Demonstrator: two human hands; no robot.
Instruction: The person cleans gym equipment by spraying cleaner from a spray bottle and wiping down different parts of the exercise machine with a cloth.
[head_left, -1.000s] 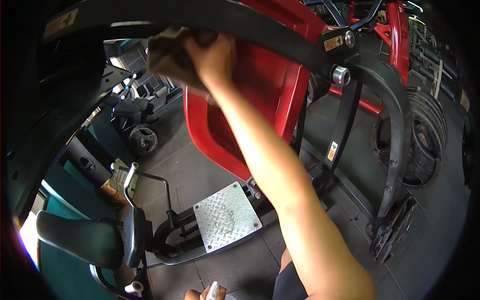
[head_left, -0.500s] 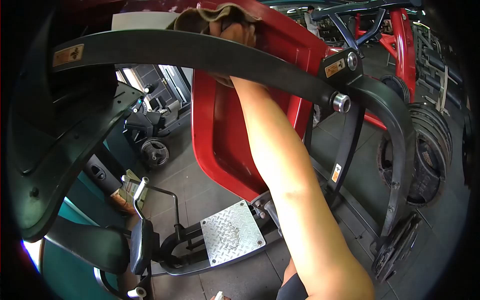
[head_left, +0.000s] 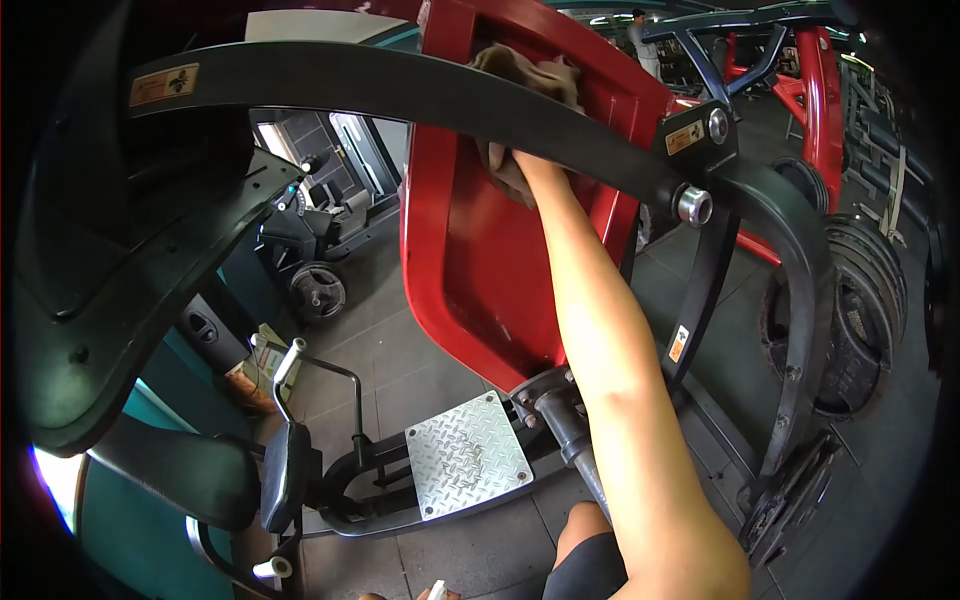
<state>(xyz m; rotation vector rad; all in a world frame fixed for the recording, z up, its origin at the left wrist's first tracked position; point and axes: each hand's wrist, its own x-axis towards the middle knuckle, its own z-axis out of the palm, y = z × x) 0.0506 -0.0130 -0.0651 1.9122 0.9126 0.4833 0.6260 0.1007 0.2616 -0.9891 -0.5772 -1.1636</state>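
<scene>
In the head view, the person's right hand [head_left: 530,164] reaches up to the red panel [head_left: 495,290], mostly hidden by the curved black bar [head_left: 390,85] that crosses in front of it. The brown cloth [head_left: 535,72] is at that hand, against the panel's upper part, between its left and right edges and well above its bottom corner. Some of the cloth shows crumpled above the bar, and a fold hangs below it beside the wrist. How the fingers close on the cloth I cannot tell (the bar covers nearly all of them).

The left hand [head_left: 453,596] is cut off by the lower border of the view, with just a sliver in sight. A small white object [head_left: 437,590] stands up at it; whether the grip there is tight or loose, I cannot tell.

Just beneath the panel's bottom corner lies the metal tread plate [head_left: 470,455], bolted at its corners. Left of that plate's left edge is a padded seat [head_left: 180,470] with a smaller upright pad [head_left: 286,478]. Round weight plates [head_left: 860,330] hang off the machine at the right, and another person [head_left: 645,48] stands far back, beyond the panel's upper right edge.
</scene>
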